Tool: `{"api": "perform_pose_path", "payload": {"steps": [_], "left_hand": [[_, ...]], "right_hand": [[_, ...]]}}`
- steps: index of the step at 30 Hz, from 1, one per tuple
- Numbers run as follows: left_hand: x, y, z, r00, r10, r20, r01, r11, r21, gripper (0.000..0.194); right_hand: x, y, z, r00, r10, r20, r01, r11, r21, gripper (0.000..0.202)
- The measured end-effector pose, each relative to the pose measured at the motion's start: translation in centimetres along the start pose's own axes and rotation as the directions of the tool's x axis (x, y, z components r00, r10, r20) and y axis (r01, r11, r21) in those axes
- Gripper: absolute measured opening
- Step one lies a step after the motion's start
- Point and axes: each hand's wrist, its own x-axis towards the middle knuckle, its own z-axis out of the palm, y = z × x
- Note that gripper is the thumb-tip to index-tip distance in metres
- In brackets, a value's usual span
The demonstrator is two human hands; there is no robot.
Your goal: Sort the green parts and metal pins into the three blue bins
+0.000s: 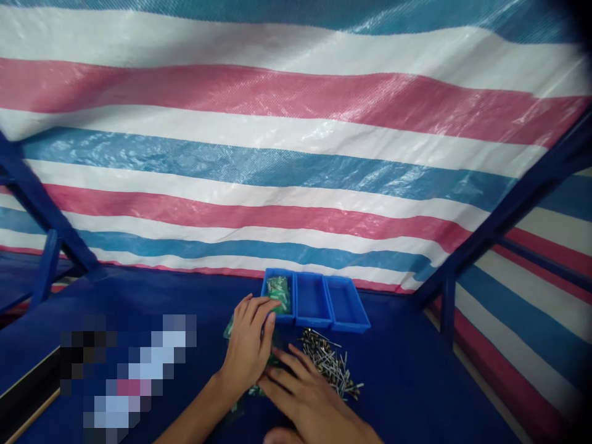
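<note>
My left hand (250,344) is over the table just in front of the left blue bin, fingers stretched forward and slightly bent, thumb apart. My right hand (300,390) reaches in from the lower right with its fingers spread, close beside the left one. Under and between the hands lie small clear packets with green in them (256,390), mostly covered; I see no firm grip on any. More green packets (278,293) fill the left blue bin (264,282). To the right of my right hand is a loose pile of thin metal pins or screws (327,359), some with dark or brassy ends.
Two more blue bins, a middle one (312,301) and a right one (345,302), stand beside the first. A black strip with tan edges (32,379) and a pixelated patch lie left on the blue table (411,376). Behind hangs a striped tarp (259,166) between blue frame bars (504,203).
</note>
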Motion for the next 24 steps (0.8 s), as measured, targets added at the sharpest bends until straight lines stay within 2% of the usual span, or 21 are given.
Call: {"api": "perform_pose_path", "payload": {"steps": [6,10,13,15,18,21,23,24], "left_hand": [[-0.1,0.7,0.0,1.000,0.026,0.015,-0.025,0.999,-0.037,0.033],[-0.3,0.9,0.2,0.998,0.051,0.043,-0.048,0.996,-0.081,0.032],[-0.4,0.9,0.2,0.997,0.061,0.044,-0.056,0.993,-0.105,0.029],[-0.4,1.0,0.0,0.997,0.055,0.052,-0.049,0.992,-0.113,0.029],[-0.4,1.2,-0.2,0.985,0.111,0.132,-0.097,0.989,-0.107,0.032],[-0.3,1.3,-0.1,0.946,0.213,0.244,-0.195,0.976,-0.096,0.042],[-0.3,1.4,0.1,0.926,0.237,0.293,-0.221,0.971,-0.086,0.050],[-0.4,1.4,0.2,0.921,0.242,0.305,-0.228,0.970,-0.082,0.053]], "right_hand": [[-0.5,0.6,0.3,0.969,0.219,-0.118,-0.228,0.971,-0.071,0.060],[-0.5,1.3,0.9,0.963,0.184,-0.199,-0.209,0.971,-0.113,0.036],[-0.6,1.6,1.0,0.937,0.199,-0.286,-0.228,0.971,-0.074,0.028],[-0.8,1.8,1.0,0.881,0.284,-0.379,-0.282,0.957,0.064,0.028],[-1.0,2.1,1.2,0.728,0.505,-0.464,-0.330,0.851,0.408,0.029],[-0.7,2.5,1.3,0.577,0.702,-0.417,-0.279,0.649,0.707,0.037],[-0.3,2.7,1.3,0.523,0.764,-0.378,-0.180,0.532,0.827,0.044],[-0.2,2.8,1.3,0.514,0.777,-0.364,-0.129,0.489,0.863,0.045]]}}
